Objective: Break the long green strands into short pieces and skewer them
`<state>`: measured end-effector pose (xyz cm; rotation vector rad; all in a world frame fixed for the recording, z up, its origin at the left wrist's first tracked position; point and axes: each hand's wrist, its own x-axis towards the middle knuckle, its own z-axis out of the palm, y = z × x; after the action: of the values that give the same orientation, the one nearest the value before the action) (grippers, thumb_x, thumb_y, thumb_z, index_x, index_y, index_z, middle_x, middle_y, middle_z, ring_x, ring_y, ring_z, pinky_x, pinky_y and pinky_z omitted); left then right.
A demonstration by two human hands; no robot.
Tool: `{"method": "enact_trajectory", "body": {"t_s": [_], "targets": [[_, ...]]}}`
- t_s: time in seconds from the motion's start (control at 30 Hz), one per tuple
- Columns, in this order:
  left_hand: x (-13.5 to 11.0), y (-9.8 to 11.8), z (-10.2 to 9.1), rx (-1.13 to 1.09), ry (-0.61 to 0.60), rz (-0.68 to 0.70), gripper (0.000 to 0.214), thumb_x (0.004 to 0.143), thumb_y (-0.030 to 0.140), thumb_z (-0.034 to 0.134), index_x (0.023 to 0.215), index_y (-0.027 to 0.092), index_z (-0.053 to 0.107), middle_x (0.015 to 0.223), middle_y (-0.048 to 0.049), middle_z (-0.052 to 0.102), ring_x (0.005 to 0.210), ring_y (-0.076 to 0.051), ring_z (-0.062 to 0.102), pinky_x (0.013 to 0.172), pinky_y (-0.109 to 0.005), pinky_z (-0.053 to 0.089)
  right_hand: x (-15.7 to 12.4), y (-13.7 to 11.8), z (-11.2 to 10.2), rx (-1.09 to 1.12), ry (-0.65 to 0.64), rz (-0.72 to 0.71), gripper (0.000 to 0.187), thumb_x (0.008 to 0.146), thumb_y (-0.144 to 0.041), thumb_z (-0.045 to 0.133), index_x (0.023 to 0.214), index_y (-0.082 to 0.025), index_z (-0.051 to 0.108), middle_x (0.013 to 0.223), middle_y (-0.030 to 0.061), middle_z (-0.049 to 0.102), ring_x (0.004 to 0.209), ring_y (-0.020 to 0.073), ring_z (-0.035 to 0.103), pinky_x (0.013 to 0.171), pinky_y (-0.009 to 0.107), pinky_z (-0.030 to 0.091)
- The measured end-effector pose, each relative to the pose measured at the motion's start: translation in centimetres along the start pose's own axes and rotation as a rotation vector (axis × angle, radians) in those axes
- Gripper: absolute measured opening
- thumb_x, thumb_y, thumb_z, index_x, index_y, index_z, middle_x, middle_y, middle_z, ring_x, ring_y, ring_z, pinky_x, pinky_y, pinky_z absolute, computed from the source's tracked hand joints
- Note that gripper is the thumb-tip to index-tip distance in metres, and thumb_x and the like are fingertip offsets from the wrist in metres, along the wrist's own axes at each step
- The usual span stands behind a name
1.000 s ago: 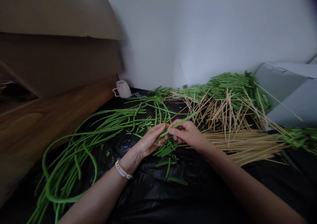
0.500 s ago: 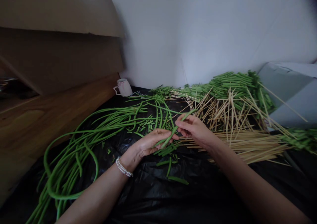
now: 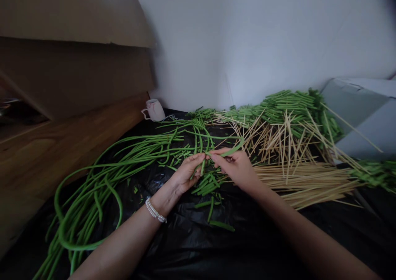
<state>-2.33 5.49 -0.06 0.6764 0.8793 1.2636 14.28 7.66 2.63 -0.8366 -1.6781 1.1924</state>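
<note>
My left hand point(image 3: 185, 173) and my right hand point(image 3: 236, 166) meet over a black plastic sheet point(image 3: 216, 247), fingertips almost touching. Both pinch one green bean piece point(image 3: 230, 151): the right hand grips the longer end that sticks out to the upper right, the left hand grips the short end that bends down between the fingers. A small heap of cut bean pieces point(image 3: 208, 185) lies just below the hands. A pearl bracelet point(image 3: 154, 211) circles my left wrist.
Long uncut beans point(image 3: 102, 177) sprawl to the left. Bamboo skewers point(image 3: 297, 164) lie in a loose pile to the right, with skewered bean bundles point(image 3: 287, 107) stacked behind by the wall. A white cup point(image 3: 154, 109), a cardboard box point(image 3: 71, 49) and a wooden ledge point(image 3: 62, 148) stand at left.
The hands have come back together after drawing apart. The bean piece, straight and slanting half a second ago, now bends between the two pinches.
</note>
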Motion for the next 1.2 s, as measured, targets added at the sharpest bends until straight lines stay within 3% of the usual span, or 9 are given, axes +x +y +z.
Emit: {"method": "enact_trajectory", "body": {"t_s": [0.1, 0.23, 0.33, 0.43, 0.53, 0.7, 0.8, 1.03, 1.2], "targets": [[-0.1, 0.4, 0.3, -0.115, 0.040, -0.006, 0.024, 0.065, 0.024, 0.083, 0.072, 0.011, 0.063, 0.049, 0.0079, 0.043, 0.039, -0.001, 0.034, 0.039, -0.013, 0.027, -0.9, 0.8, 1.1, -0.190, -0.043, -0.116, 0.034, 0.084, -0.033, 0.059, 0.113, -0.019, 0.070, 0.080, 0.0040, 0.073, 0.053, 0.0127, 0.054, 0.050, 0.028, 0.044], [-0.2, 0.7, 0.6, -0.210, 0.102, -0.064, 0.020, 0.072, 0.021, 0.077, 0.070, 0.012, 0.059, 0.051, 0.0072, 0.043, 0.039, -0.002, 0.036, 0.038, -0.013, 0.031, -1.5, 1.2, 1.6, -0.383, -0.122, -0.198, 0.040, 0.086, -0.032, 0.056, 0.123, -0.020, 0.065, 0.082, 0.0049, 0.074, 0.050, 0.0123, 0.049, 0.052, 0.029, 0.042], [0.0, 0.7, 0.4, -0.268, 0.089, -0.101, 0.018, 0.080, 0.019, 0.069, 0.070, 0.012, 0.056, 0.055, 0.0052, 0.045, 0.040, -0.002, 0.037, 0.036, -0.013, 0.030, -1.1, 0.6, 1.1, -0.252, -0.148, -0.093, 0.039, 0.086, -0.034, 0.056, 0.121, -0.017, 0.066, 0.068, 0.0019, 0.069, 0.048, 0.0112, 0.049, 0.050, 0.027, 0.041], [0.2, 1.0, -0.1, -0.361, 0.029, -0.107, 0.015, 0.088, 0.016, 0.056, 0.074, 0.011, 0.056, 0.060, 0.0032, 0.046, 0.042, -0.002, 0.037, 0.034, -0.011, 0.027, -0.4, -0.2, 0.2, 0.021, -0.181, 0.085, 0.036, 0.088, -0.042, 0.054, 0.100, -0.014, 0.072, 0.053, -0.0019, 0.059, 0.043, 0.0089, 0.047, 0.043, 0.022, 0.037], [0.1, 1.6, -0.4, -0.409, -0.041, -0.108, 0.019, 0.092, 0.018, 0.047, 0.076, 0.011, 0.054, 0.063, 0.0018, 0.046, 0.044, -0.003, 0.038, 0.034, -0.010, 0.026, 0.0, -0.8, -0.5, 0.169, -0.159, 0.169, 0.038, 0.087, -0.049, 0.055, 0.086, -0.015, 0.071, 0.052, -0.0023, 0.057, 0.041, 0.0068, 0.046, 0.040, 0.020, 0.033], [-0.8, 1.3, 0.2, -0.087, -0.211, -0.162, 0.029, 0.089, 0.039, 0.055, 0.079, 0.012, 0.058, 0.058, 0.0039, 0.043, 0.039, -0.002, 0.030, 0.034, -0.013, 0.020, -0.1, -0.7, -0.3, 0.195, -0.189, 0.199, 0.032, 0.082, -0.048, 0.061, 0.075, -0.017, 0.068, 0.051, -0.0036, 0.055, 0.040, 0.0060, 0.044, 0.039, 0.020, 0.031], [-1.4, 1.0, 0.6, 0.122, -0.317, -0.157, 0.029, 0.082, 0.039, 0.066, 0.080, 0.010, 0.061, 0.055, 0.0047, 0.042, 0.040, -0.002, 0.028, 0.037, -0.014, 0.019, 0.0, -0.5, -0.2, 0.213, -0.194, 0.230, 0.026, 0.075, -0.044, 0.070, 0.079, -0.018, 0.067, 0.051, -0.0052, 0.054, 0.042, 0.0063, 0.045, 0.040, 0.020, 0.033], [-1.9, 1.3, 0.5, 0.254, -0.311, -0.170, 0.027, 0.076, 0.035, 0.073, 0.078, 0.012, 0.059, 0.056, 0.0055, 0.043, 0.044, -0.002, 0.029, 0.041, -0.017, 0.017, 0.7, -0.1, -1.4, 0.322, -0.119, 0.248, 0.028, 0.075, -0.044, 0.071, 0.073, -0.019, 0.061, 0.048, -0.0076, 0.049, 0.039, 0.0048, 0.039, 0.037, 0.020, 0.027], [-1.9, 0.9, 0.5, 0.291, -0.358, -0.175, 0.029, 0.081, 0.040, 0.067, 0.085, 0.012, 0.063, 0.055, 0.0062, 0.038, 0.044, -0.003, 0.026, 0.042, -0.019, 0.014, 0.6, -0.4, -1.5, 0.284, -0.179, 0.285, 0.028, 0.074, -0.045, 0.072, 0.073, -0.019, 0.061, 0.052, -0.0048, 0.055, 0.042, 0.0057, 0.042, 0.039, 0.021, 0.029]]}}
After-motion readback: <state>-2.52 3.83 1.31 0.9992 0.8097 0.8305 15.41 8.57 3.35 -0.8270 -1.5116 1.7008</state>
